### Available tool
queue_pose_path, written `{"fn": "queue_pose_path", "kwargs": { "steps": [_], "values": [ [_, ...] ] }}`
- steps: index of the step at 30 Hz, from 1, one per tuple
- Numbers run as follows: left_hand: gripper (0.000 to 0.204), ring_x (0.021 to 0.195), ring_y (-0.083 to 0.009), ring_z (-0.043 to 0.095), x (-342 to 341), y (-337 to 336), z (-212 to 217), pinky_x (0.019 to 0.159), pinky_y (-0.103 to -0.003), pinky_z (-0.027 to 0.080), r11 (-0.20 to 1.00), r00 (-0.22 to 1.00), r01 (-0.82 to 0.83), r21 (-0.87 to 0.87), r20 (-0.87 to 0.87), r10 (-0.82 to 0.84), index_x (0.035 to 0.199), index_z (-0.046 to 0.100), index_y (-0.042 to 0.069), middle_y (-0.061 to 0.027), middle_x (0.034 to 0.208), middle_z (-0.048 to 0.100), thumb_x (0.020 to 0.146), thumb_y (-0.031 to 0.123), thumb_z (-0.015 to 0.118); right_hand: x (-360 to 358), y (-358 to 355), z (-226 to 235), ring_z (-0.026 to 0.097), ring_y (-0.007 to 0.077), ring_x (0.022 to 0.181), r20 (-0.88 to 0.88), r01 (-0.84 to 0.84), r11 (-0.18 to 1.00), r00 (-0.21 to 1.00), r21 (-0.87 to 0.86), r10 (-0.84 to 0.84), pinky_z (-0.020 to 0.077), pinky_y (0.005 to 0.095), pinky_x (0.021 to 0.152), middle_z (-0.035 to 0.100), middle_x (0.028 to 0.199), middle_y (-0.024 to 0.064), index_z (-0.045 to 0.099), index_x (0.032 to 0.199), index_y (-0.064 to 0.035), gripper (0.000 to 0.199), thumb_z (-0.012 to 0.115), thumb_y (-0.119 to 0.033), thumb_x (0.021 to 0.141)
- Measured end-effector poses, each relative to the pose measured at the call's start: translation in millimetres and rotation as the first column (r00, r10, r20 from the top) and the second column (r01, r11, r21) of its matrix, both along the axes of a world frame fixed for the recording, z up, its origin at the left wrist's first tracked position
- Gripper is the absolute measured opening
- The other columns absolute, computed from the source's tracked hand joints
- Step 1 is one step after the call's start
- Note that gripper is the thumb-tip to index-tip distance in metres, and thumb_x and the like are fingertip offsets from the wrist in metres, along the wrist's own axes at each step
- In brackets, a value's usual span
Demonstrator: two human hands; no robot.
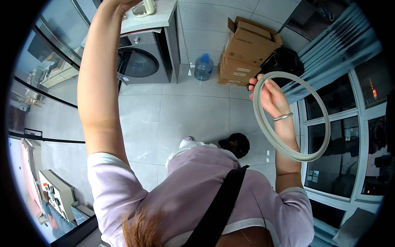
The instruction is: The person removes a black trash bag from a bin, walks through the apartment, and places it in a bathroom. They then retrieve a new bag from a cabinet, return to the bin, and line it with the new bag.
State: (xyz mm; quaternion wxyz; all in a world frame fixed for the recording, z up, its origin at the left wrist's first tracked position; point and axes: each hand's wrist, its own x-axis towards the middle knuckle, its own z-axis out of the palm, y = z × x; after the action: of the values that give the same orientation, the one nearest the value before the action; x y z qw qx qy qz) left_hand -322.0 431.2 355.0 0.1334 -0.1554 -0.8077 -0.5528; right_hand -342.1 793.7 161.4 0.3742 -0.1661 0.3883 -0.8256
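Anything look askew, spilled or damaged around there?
The open upper carton seems askew on the lower carton, their edges not lining up, though fisheye bending may exaggerate that. No spill shows; the pale ring in the right hand looks intact.

The left head-worn fisheye camera looks steeply down, close above the wearer's lavender short-sleeved shirt (193,177), across the glossy grey tiled floor (193,115) toward the silver front-loading washing machine (142,62) farther off. The upper picture edge crops the left hand (122,3); the black-framed glass partition (45,93) bends along the left rim.
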Motion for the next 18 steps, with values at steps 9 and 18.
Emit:
{"fn": "queue_pose_path", "kwargs": {
  "steps": [9,18],
  "values": [
    [0.005,0.072,-0.0067,0.050,-7.4,-14.9,-2.3,0.065,-0.019,0.038,0.995,0.999,0.051,0.090,0.010,-0.052,0.076,0.058,0.006,0.0002,0.076,0.056,0.079,0.003,0.055,-4.6,23.8,-38.4,0.054,0.0176,0.084,0.102,0.167,0.980,0.979,0.107,-0.178,0.0436,0.0328,0.073,0.058,0.093,0.0091,0.054,0.098,-0.0065,0.016,0.046,-0.018,0.091],
    [0.017,0.081,-0.0067,0.048,-58.1,-14.5,-80.9,0.076,-0.020,0.034,0.999,0.999,0.007,-0.053,0.053,-0.004,0.091,0.062,0.009,0.0049,0.086,0.058,0.083,0.023,0.057,-8.1,102.5,-167.8,0.057,0.0121,0.067,0.164,0.469,0.712,0.765,0.522,-0.623,0.0438,0.0248,0.056,0.056,0.070,0.0040,0.052,0.074,-0.0095,0.015,0.063,-0.017,0.080]
  ]
}}
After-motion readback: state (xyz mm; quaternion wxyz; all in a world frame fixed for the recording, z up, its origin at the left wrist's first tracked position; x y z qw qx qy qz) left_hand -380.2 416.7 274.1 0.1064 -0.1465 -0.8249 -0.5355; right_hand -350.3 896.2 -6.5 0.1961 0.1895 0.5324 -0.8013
